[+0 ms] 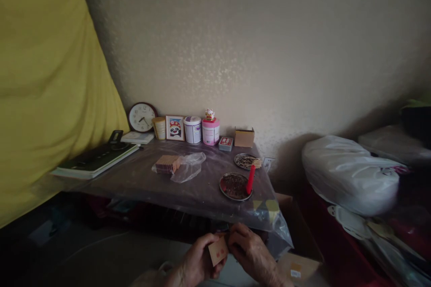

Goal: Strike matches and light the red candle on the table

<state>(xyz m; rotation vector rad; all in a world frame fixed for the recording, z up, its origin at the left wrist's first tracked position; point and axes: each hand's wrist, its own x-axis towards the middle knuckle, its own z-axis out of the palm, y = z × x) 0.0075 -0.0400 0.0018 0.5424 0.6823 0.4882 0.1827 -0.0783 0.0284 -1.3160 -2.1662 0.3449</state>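
Note:
Below the table's front edge, my left hand grips a small brown cardboard box with red print on its face. My right hand is closed at the right end of this box, with its fingertips bent inward. What lies between those fingers is hidden. On the table beyond, a round metal plate holds small dark bits, and a red candle-like stick stands at its right side. A second plate behind it carries many thin pale sticks. A block of small brown boxes sits beside a clear plastic bag.
The table has a plastic cover. Along the wall stand a clock, a framed panda picture, tins and an open carton. A large book lies left. White bags sit on the right.

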